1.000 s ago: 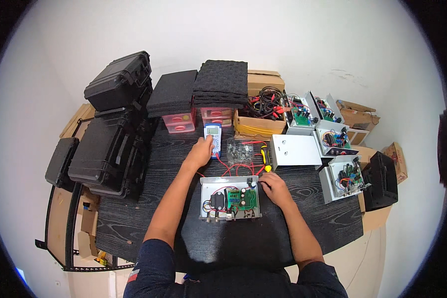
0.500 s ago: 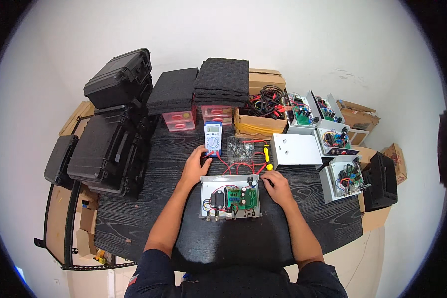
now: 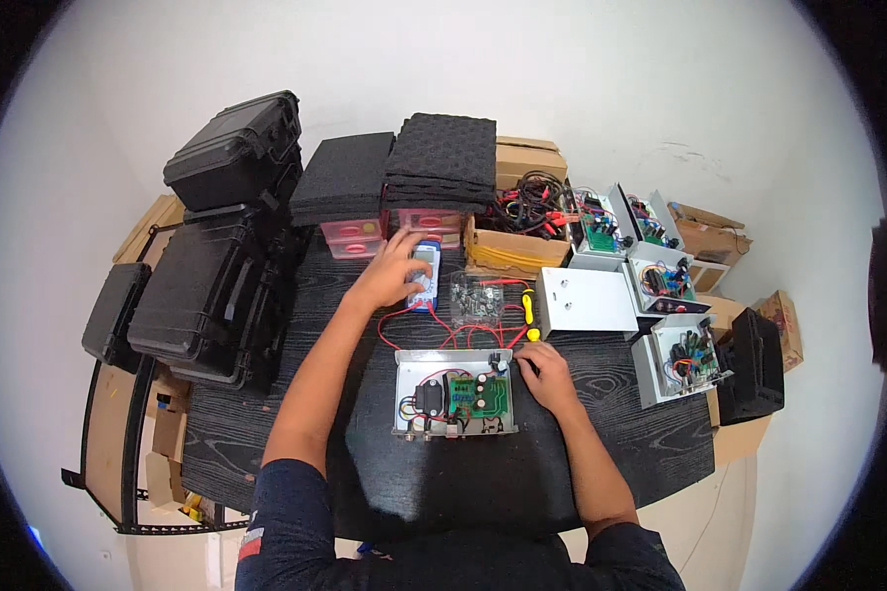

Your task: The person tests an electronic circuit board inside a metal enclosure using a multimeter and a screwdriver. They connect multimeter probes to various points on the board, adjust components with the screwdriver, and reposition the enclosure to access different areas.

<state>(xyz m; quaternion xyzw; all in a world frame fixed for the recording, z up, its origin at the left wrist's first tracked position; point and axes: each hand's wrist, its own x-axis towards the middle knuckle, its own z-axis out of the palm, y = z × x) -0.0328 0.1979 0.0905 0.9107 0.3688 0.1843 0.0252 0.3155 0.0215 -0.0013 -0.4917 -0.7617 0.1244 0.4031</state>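
A blue-and-white digital multimeter (image 3: pixel 427 293) lies on the dark table, with red test leads (image 3: pixel 442 331) running from its lower end. My left hand (image 3: pixel 392 273) is laid over its left side, fingers apart near the screen and dial, partly covering both. In front of the meter sits an uncovered metal case (image 3: pixel 455 394) holding a green circuit board (image 3: pixel 483 395) and a black transformer-like block (image 3: pixel 429 398). My right hand (image 3: pixel 548 378) rests on the table beside the case's far right corner, fingers loosely bent and thumb apart. Beyond it lies a yellow-and-black handled tool (image 3: pixel 529 307).
A clear bag of small parts (image 3: pixel 477 298) lies right of the meter. White metal box (image 3: pixel 588 299) and several open circuit cases (image 3: pixel 682 350) stand to the right. Black hard cases (image 3: pixel 202 295) stack at left. Behind are foam sheets (image 3: pixel 441 163) and a carton of cables (image 3: pixel 515 246).
My left hand has moved up and away from the meter's lower left corner onto its screen and dial area. A red lead loop now shows left of the meter. My right hand has barely moved.
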